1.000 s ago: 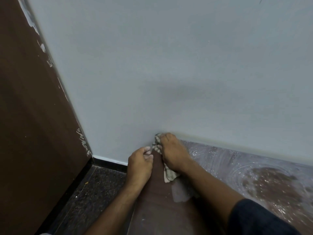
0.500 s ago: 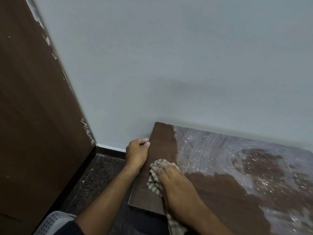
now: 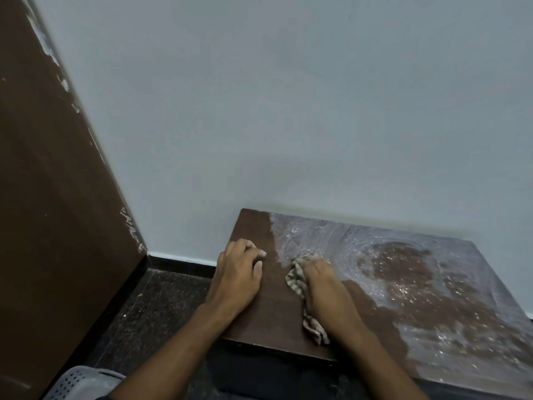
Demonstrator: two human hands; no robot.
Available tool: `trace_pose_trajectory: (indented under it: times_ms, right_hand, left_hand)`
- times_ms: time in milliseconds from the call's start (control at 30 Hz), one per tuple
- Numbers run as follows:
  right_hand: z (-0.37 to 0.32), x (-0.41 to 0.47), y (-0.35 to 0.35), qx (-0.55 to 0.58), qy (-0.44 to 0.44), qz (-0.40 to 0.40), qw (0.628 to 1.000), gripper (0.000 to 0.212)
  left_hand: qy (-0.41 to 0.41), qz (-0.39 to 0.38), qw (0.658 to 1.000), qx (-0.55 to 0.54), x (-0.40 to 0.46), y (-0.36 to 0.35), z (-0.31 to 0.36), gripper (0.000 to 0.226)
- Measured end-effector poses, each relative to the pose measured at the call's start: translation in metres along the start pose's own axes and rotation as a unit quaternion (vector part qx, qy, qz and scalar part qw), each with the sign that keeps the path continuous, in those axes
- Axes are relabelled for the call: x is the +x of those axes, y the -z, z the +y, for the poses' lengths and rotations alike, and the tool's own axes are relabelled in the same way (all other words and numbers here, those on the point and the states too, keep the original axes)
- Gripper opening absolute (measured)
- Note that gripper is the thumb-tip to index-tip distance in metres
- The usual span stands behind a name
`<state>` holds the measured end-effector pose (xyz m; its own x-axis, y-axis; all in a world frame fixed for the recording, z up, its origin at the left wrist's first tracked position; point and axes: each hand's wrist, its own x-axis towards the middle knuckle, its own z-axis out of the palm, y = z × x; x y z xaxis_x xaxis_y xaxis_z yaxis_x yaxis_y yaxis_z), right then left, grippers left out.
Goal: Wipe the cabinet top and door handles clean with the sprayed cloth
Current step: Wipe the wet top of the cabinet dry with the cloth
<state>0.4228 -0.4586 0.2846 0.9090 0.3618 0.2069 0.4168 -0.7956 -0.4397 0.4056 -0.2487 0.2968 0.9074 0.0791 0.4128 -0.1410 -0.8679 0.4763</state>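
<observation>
Cloth [image 3: 300, 280] | right hand [image 3: 323, 280] grips it | left hand [image 3: 238, 272] relaxed on cabinet top [image 3: 271, 319]

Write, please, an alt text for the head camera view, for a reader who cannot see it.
A person's right hand presses a striped cloth on a brown cabinet top, at the edge of a wet, soapy film. The left hand rests on the dry left part, near a pale wall.

No text, label or number — nothing legible.

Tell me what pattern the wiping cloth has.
The cloth is striped, beige with darker bands; the head view shows it best.
</observation>
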Motion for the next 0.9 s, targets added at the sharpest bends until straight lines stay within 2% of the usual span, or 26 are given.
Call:
trace_pose_trajectory:
  times_ms: [67,167,233,300,367,467,533,633,700,800,900]
  right_hand:
    - [-0.004,-0.001,-0.003,-0.013,-0.027,0.018,0.999,0.041]
    - [-0.025,-0.038,-0.015,-0.02,0.067,-0.01,0.998,0.043]
    - [-0.015,-0.051,-0.01,-0.019,0.102,-0.028,0.994,0.047]
    - [0.018,-0.035,-0.002,-0.025,0.062,-0.011,0.998,0.047]
    - [0.052,-0.004,0.008,-0.028,-0.028,0.023,0.999,0.042]
    - [0.062,0.022,0.015,-0.038,-0.092,0.054,0.994,0.04]
    - [0.04,0.01,0.008,-0.028,-0.063,0.049,0.996,0.039]
    - [0.003,-0.034,-0.002,-0.004,0.045,0.02,0.999,0.043]
    - [0.007,-0.039,-0.002,-0.012,0.073,0.003,0.997,0.045]
    - [0.041,-0.002,0.0,-0.031,0.002,0.032,0.999,0.045]
    - [0.054,0.031,0.009,-0.034,-0.088,0.056,0.994,0.034]
  left_hand:
    - [-0.021,-0.007,1.0,0.003,-0.001,-0.001,0.009,0.02]
    - [-0.028,-0.027,0.999,-0.001,0.0,-0.005,0.017,0.021]
    - [-0.038,-0.037,0.999,-0.007,0.002,-0.008,0.018,0.022]
    - [-0.046,-0.045,0.998,-0.01,0.002,-0.009,0.018,0.021]
    - [-0.05,-0.057,0.997,-0.014,0.002,-0.008,0.02,0.02]
    - [-0.045,-0.06,0.997,-0.021,0.002,-0.009,0.021,0.02]
    - [-0.04,-0.058,0.997,-0.02,0.004,-0.013,0.022,0.02]
    - [-0.04,-0.055,0.997,-0.02,0.01,-0.019,0.023,0.019]
    - [-0.04,-0.053,0.998,-0.017,0.012,-0.023,0.024,0.018]
    - [-0.037,-0.054,0.998,-0.017,0.014,-0.025,0.024,0.019]
    - [-0.029,-0.049,0.998,-0.014,0.013,-0.021,0.023,0.021]
